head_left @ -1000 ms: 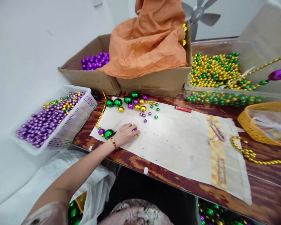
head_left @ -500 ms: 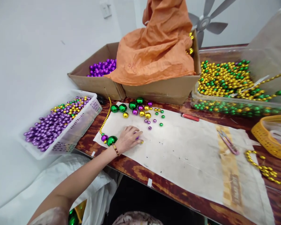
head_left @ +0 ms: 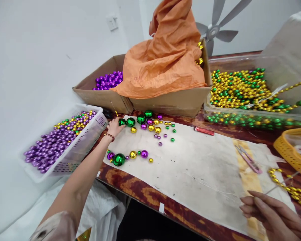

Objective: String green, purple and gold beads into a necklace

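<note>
My left hand (head_left: 115, 129) reaches to the far left of the white cloth (head_left: 190, 164), its fingers closed around a large green bead (head_left: 122, 122). A gold bead strand (head_left: 116, 114) runs partly hidden behind that hand, with a thin wire end sticking up. Nearer me lies a row with a big green bead (head_left: 119, 159), a gold bead (head_left: 133, 154) and a purple bead (head_left: 144, 154). At lower right, my right hand (head_left: 273, 214) pinches what looks like a long thin needle (head_left: 286, 180), pointing up and right.
Loose green, purple and gold beads (head_left: 152, 128) lie beyond the row. A red-handled tool (head_left: 204, 130), pink-handled snips (head_left: 248, 159) and a gold strand (head_left: 294, 192) rest rightward. Around stand a white basket (head_left: 100, 117), cardboard boxes (head_left: 165, 103), a clear bin (head_left: 240, 112) and a yellow basket (head_left: 282, 144).
My left hand has moved from the near bead row up and left to the green bead, uncovering the row. My right hand has come into view with the needle. The view has tilted slightly.
</note>
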Tool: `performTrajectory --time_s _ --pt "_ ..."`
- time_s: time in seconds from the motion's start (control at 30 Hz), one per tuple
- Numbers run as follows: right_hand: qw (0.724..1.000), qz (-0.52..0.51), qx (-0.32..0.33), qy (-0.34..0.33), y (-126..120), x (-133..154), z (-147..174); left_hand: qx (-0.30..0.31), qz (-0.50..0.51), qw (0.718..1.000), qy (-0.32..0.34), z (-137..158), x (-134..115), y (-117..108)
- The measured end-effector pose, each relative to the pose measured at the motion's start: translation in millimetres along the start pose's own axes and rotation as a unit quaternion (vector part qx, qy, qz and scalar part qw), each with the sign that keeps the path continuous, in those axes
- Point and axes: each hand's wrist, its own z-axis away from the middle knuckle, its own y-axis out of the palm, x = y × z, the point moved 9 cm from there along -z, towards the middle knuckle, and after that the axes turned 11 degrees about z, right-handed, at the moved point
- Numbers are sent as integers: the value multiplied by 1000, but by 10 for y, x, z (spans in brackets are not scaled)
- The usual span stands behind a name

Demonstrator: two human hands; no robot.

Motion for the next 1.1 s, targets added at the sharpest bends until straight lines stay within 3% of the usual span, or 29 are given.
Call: performTrajectory --time_s 0.1,0.17,0.2,0.27,0.33,0.37,0.47,0.53,0.6,0.77,0.9,1.1 --pt "999 43 31 -1 59 18 77 -63 88 994 21 79 9 -133" --pt "997 55 48 4 92 6 125 -84 247 965 23 198 11 -224" --pt "996 58 61 7 125 0 146 -68 348 935 19 276 -11 -224" --pt "994 56 90 8 236 7 190 18 539 842 2 489 -160 -127" --pt "992 41 122 4 403 54 250 128 651 748 -17 787 -441 28" --pt "990 31 139 -1 502 93 289 168 678 715 -26 948 -586 104" --pt "981 -9 193 -17 822 234 433 220 702 677 -33 1371 -958 330" --pt "974 -42 221 -20 1012 306 517 225 699 679 -20 1589 -1159 492" --pt "971 -71 228 -23 1150 360 553 243 672 699 12 1793 -1361 664" --pt "978 -115 169 -46 1276 475 465 294 513 781 202 2286 -1841 913" --pt "980 -104 144 -93 1320 574 457 253 432 826 261 2437 -1921 978" --pt "979 -113 157 -69 1429 438 577 161 416 841 306 2467 -1921 956"
